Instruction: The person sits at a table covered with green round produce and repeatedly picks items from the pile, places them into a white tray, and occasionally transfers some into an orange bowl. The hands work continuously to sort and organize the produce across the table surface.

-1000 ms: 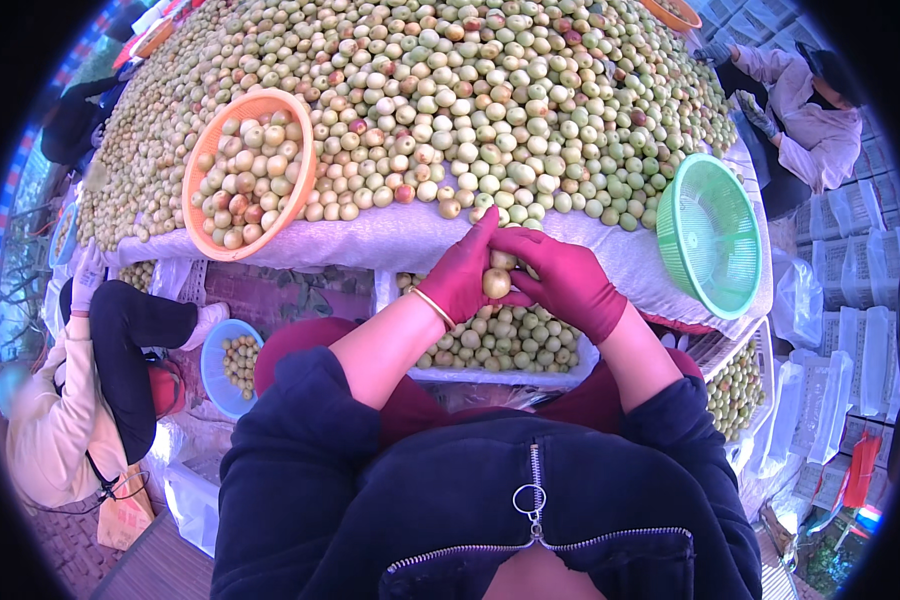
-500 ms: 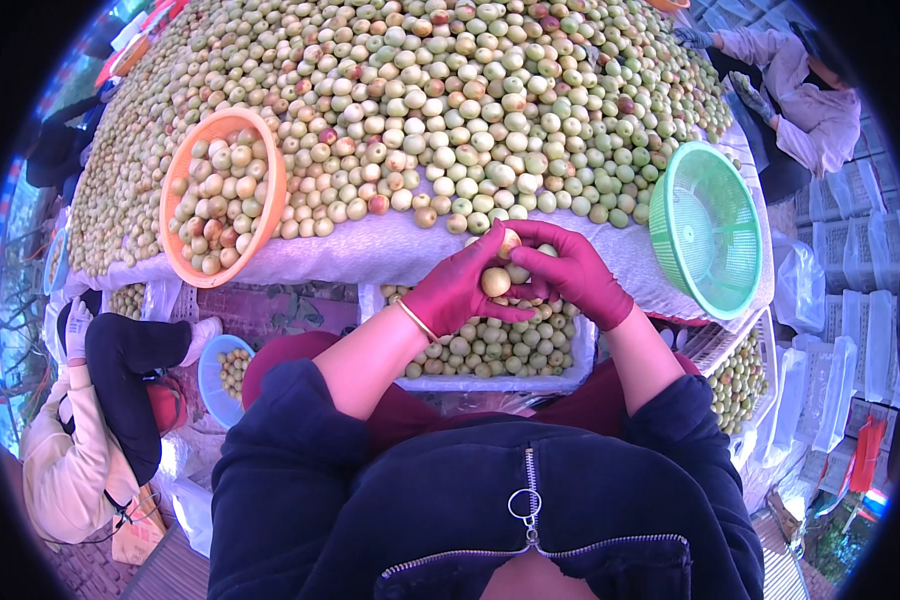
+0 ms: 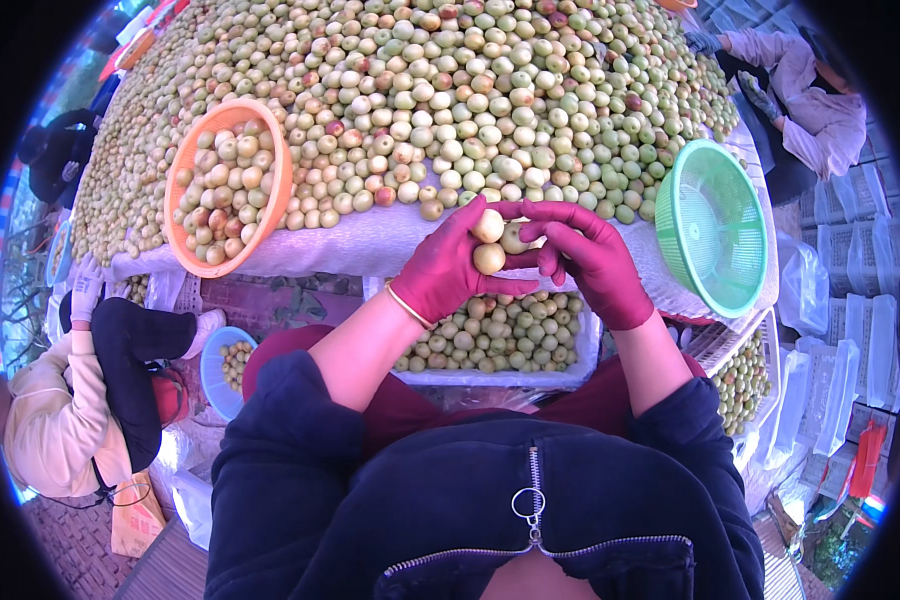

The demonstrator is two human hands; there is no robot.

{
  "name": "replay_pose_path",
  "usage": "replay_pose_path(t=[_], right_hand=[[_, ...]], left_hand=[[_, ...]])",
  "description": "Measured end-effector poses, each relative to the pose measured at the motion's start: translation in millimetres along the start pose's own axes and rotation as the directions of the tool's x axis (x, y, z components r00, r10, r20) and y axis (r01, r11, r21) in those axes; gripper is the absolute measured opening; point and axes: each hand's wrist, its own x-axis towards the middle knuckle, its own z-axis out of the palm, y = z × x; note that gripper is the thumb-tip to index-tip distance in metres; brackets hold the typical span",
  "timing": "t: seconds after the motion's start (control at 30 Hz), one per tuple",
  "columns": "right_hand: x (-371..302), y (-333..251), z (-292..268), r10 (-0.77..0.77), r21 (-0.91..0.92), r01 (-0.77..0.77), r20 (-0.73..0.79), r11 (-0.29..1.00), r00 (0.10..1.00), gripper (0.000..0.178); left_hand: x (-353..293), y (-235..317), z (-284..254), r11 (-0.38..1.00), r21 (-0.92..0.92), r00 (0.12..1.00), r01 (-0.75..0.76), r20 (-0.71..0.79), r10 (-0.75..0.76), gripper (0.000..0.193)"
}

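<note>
Fruits [image 3: 488,228], three pale round ones, sit between the person's maroon-gloved hands, over the near edge of the surface [image 3: 315,247]. Two line up far to near, the third just to their right. They look nearly round, with no clear long axis; which way their stem ends point cannot be told. The left hand [image 3: 445,262] cups them, thumb beyond, fingers beneath; the right hand [image 3: 598,258] bends its fingers partly across the third fruit, its grip unclear. A fruit heap [image 3: 450,100] spreads beyond, flanked by an orange basket [image 3: 174,220] left and a green basket [image 3: 715,220] right. The hands partly hide a lined crate [image 3: 500,379] of fruit below.
</note>
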Motion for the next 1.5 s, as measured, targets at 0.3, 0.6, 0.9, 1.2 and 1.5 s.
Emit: replay_pose_path(t=[0.3, 0.6, 0.9, 1.2, 1.5], right_hand=[[5, 24, 1, -0.338, -0.639, 0.357, 0.159, 0.681, 0.928, 0.038], [3, 14, -3, 0.090, 0.051, -0.087, -0.057, 0.995, 0.994, 0.039], [-1, 19, 1, 0.066, -0.173, -0.077, -0.069, 0.982, 0.995, 0.033], [-6, 21, 14, -0.349, -0.738, 0.442, 0.292, 0.510, 0.891, 0.035], [3, 35, 11, -0.314, -0.459, 0.258, -0.048, 0.850, 0.948, 0.025]], left_hand=[[0, -10, 2, 1.000, 0.017, 0.987, -0.006, -0.158, 0.009, 0.058], [1, -4, -1, 0.988, 0.090, 0.974, 0.125, -0.199, -0.105, 0.052], [2, -14, 4, 0.991, 0.055, 0.987, 0.121, -0.114, -0.114, 0.059], [9, -26, -14, 0.976, -0.214, 0.995, -0.031, -0.096, 0.011, 0.053], [1, -30, -5, 0.930, 0.243, 0.948, -0.275, -0.092, 0.305, 0.041]])
